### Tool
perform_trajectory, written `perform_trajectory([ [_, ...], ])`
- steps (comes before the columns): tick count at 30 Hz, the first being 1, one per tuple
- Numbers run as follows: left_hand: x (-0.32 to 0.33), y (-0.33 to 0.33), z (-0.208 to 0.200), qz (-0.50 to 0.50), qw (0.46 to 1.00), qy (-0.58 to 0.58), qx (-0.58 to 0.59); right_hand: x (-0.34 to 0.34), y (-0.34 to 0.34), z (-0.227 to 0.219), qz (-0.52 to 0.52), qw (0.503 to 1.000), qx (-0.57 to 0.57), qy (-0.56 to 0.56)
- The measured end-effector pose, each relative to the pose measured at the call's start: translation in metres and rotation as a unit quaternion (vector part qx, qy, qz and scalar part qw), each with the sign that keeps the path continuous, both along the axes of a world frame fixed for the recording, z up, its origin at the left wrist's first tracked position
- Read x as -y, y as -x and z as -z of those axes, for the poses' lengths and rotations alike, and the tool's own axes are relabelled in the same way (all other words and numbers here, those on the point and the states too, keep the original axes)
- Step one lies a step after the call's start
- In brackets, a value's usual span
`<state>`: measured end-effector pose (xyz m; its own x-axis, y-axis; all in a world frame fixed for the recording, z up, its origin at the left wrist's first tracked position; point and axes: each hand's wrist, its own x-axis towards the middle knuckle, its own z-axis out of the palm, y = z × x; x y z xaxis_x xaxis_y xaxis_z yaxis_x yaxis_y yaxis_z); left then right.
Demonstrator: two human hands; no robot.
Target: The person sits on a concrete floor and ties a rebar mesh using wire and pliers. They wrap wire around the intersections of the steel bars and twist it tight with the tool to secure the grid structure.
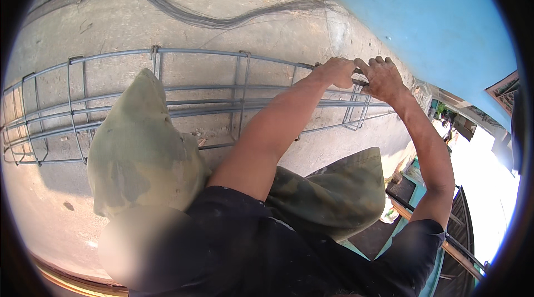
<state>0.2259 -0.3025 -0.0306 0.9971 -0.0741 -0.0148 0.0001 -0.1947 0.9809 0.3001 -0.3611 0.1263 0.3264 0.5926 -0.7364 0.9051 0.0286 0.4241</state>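
Observation:
A long cage of steel reinforcing bars [194,88], tied up with square stirrups, lies across the concrete floor in front of me. My left hand [336,72] is closed in a fist at the cage's top bar, toward its right end. Just right of it, my right hand [385,81] curls its fingers over the dark bar [360,78] between the two hands. A stirrup [357,113] hangs below the hands. What lies inside my left fist is hidden.
A bundle of thin tie wire [217,21] stretches over the concrete floor [133,8] beyond the cage. A blue wall [423,19] rises at far right. My camouflage-clad knees [144,147] are close to the cage. Pipe pieces [55,2] lie at far left.

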Motion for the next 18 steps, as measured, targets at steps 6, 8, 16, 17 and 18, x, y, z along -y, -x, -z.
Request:
perform_trajectory([
  [6, 0.018, 0.014, -0.002, -0.110, 0.993, -0.013, 0.031, 0.011, -0.012, -0.002, 0.240, 0.968, -0.075, -0.004],
  [8, 0.047, 0.027, 0.006, -0.236, 0.958, -0.078, 0.143, 0.014, -0.023, -0.003, 0.423, 0.897, -0.119, 0.051],
  [16, 0.031, 0.013, 0.004, -0.093, 0.995, -0.029, -0.002, 0.045, 0.009, -0.004, 0.086, 0.979, -0.055, -0.174],
  [17, 0.021, 0.010, -0.002, -0.030, 0.998, -0.013, -0.050, 0.045, 0.012, -0.004, 0.102, 0.982, -0.044, -0.154],
  [18, 0.012, 0.011, -0.011, 0.040, 0.995, -0.047, -0.079, 0.039, 0.005, -0.004, 0.261, 0.961, -0.060, -0.069],
])
